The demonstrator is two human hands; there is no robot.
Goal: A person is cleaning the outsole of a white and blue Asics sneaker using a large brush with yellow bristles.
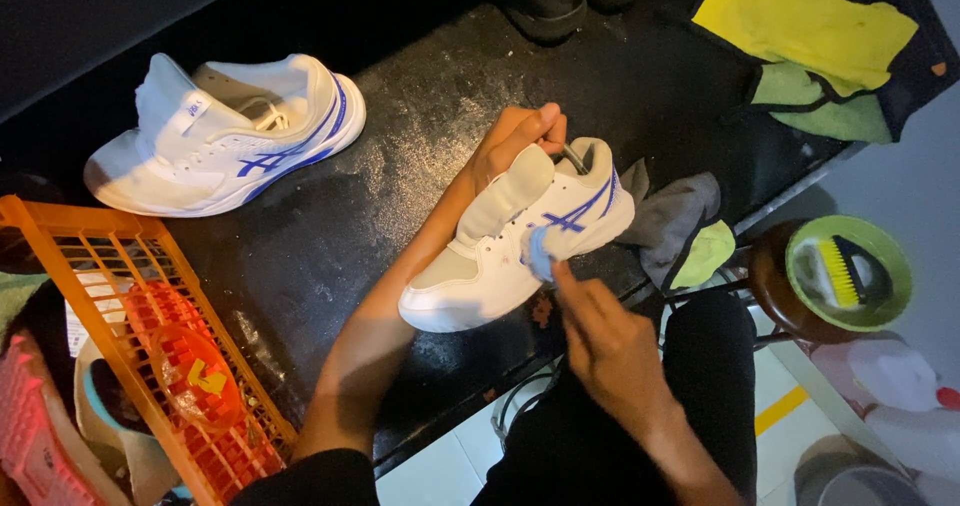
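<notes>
Left hand (520,136) is closed around the heel collar of the white shoe (500,256), steadying it on the dark surface (330,226). Right hand (610,346) pinches a small blue cloth (538,251) against the shoe's side. Wiping appears underway; the second shoe (225,136) lies untouched, well beyond the left hand.

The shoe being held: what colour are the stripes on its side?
Blue stripes on a white shoe, clearest in the head view, beside the right hand.

Bare forearms — black short sleeve, black trousers.
</notes>
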